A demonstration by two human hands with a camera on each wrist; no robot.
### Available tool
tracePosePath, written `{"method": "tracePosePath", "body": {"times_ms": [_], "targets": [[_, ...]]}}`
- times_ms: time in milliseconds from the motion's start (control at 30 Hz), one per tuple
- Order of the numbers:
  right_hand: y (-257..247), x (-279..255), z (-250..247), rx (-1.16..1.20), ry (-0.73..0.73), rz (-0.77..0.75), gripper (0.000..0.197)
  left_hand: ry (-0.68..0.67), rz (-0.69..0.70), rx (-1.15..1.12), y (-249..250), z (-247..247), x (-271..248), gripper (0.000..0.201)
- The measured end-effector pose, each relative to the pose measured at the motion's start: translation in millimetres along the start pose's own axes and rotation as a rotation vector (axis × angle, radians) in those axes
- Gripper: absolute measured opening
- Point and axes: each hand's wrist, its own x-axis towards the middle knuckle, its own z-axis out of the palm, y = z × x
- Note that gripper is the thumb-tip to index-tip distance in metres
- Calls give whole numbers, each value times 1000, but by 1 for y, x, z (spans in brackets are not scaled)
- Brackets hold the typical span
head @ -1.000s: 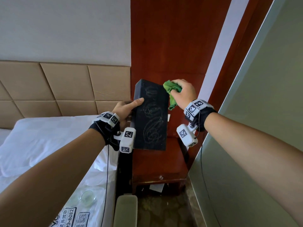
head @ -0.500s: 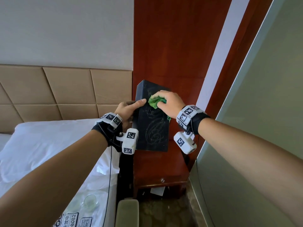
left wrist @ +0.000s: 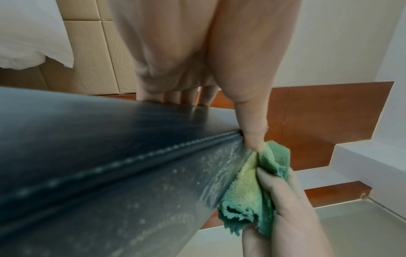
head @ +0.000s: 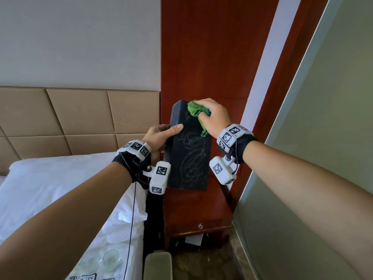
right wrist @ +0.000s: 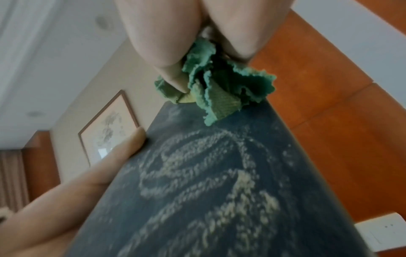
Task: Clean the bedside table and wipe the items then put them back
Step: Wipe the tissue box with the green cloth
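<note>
Head view: a tall black box [head: 187, 150], bearing a faint pale swirl pattern on its front face, is standing upright above the red-brown bedside surface [head: 193, 207]; whether its lower edge is touching the wood cannot be told. The left hand [head: 159, 138] is gripping the box at its left edge, about midway up, with the thumb lying across the front face and the fingers wrapping behind. The right hand [head: 214, 116] is clutching a crumpled green cloth [head: 196, 112] and is pressing it against the upper right part of the front face, near the top corner; a loose end of the cloth is hanging below the palm.

Left wrist view: the box [left wrist: 110, 165] is showing a stitched seam along one edge and pale specks on the face below it. The left hand [left wrist: 197, 52] is curling over the far side, its thumb ending at the seam, just beside the cloth [left wrist: 252, 187], which the right hand [left wrist: 292, 208] is bunching against the end of the box.

Right wrist view: the right hand [right wrist: 197, 34] is pinching the cloth [right wrist: 217, 87] between thumb and fingers at the top of the patterned face [right wrist: 219, 182]; the left hand [right wrist: 92, 177] is lying along the left edge. This view is blurred.

A bed [head: 50, 188] with white bedding is lying to the left of the surface, and a padded headboard [head: 80, 118] is standing behind it.
</note>
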Motion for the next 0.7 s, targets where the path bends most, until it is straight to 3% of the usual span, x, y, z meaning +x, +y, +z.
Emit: {"method": "tracePosePath", "body": {"times_ms": [167,267,333,400,467,700], "targets": [[-3,-8,8,2,-183,-36,37,13,-15,26,-3,-6,8,83],[-2,-5,6,-14,-280,23,32,9,-14,50,-4,-7,7,68],[-3,-2,6,26,-188,83,29,8,-20,53,-2,-7,8,63],[-3,6,6,66,-1,109,31,-9,-19,78,0,-7,8,72],[-2,17,7,64,91,90,34,-23,-21,87,0,-7,9,76],[-2,9,21,-5,-115,-30,37,19,-43,34,-7,-7,13,88]]}}
